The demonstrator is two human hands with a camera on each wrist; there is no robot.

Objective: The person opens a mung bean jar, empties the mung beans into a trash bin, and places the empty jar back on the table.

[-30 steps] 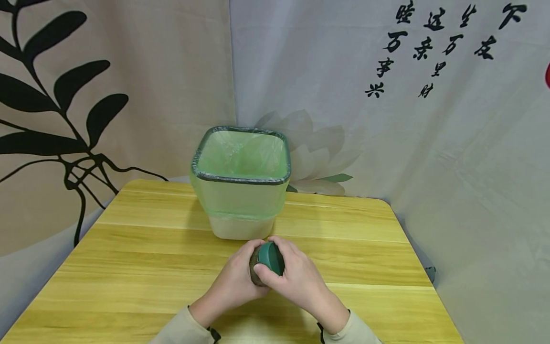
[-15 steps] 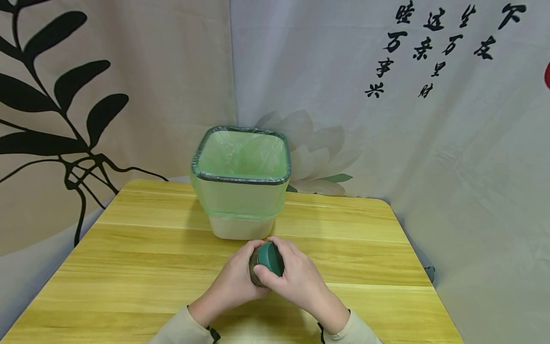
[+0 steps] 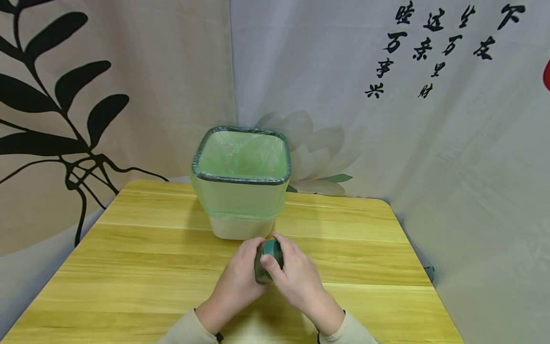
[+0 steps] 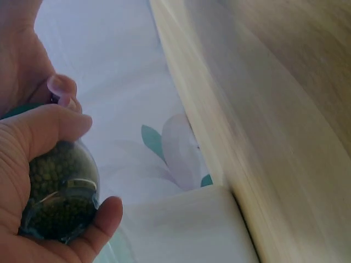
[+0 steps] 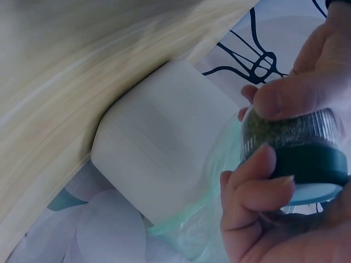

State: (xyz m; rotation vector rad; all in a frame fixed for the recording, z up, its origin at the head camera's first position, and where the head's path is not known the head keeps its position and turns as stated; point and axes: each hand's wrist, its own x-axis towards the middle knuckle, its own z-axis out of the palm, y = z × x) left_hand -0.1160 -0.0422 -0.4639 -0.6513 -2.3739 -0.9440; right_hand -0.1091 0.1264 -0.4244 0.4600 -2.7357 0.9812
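Observation:
A clear jar with a dark green lid is held in both hands over the front of the wooden table. My left hand grips the jar's body; in the left wrist view small greenish grains show through the jar wall. My right hand holds the lid, its thumb on the near side and fingers around the far side. In the right wrist view the lid sits on the jar, below the ribbed part. Whether it is loose cannot be told.
A pale square bin with a green plastic liner stands just beyond the hands. The wooden table extends to both sides. Printed cloth hangs behind and to the right.
The jar has tilted, so less of the lid's top shows from the head. The right thumb and hand have turned upward a little, and both wrists have drawn slightly inward.

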